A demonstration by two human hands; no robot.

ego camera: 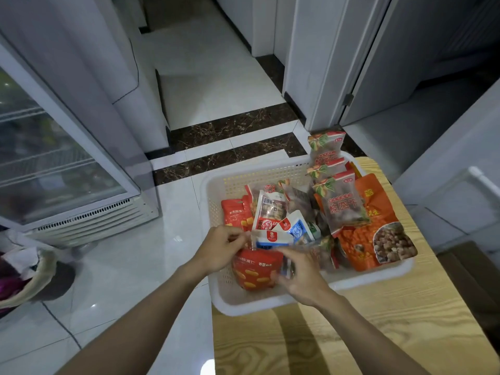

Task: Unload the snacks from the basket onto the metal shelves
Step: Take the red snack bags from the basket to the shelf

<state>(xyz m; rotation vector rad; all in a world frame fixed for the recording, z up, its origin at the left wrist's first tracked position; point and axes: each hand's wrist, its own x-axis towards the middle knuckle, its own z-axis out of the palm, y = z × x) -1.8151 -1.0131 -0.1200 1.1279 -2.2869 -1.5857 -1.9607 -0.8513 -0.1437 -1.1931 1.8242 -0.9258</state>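
A white perforated plastic basket (pixel 273 304) stands on a light wooden table (pixel 378 334), filled with several snack packets. Both my hands are inside its near left corner. My left hand (pixel 220 249) pinches the top of a red packet (pixel 254 269) printed with yellow pieces. My right hand (pixel 300 274) grips the right side of the same red packet, and its fingers hide a blue-and-white packet (pixel 273 240) behind. Clear packets with red tops (pixel 342 201) lean upright at the right. A large orange bag (pixel 378 234) lies beside them. No metal shelves are in view.
A glass-door cooler (pixel 54 158) stands on the left, with a vent grille at its base. A bin with a bag (pixel 24 277) sits at the lower left. Glossy white tiled floor (pixel 121 280) runs left of the table. White door frames and a cabinet stand at the right.
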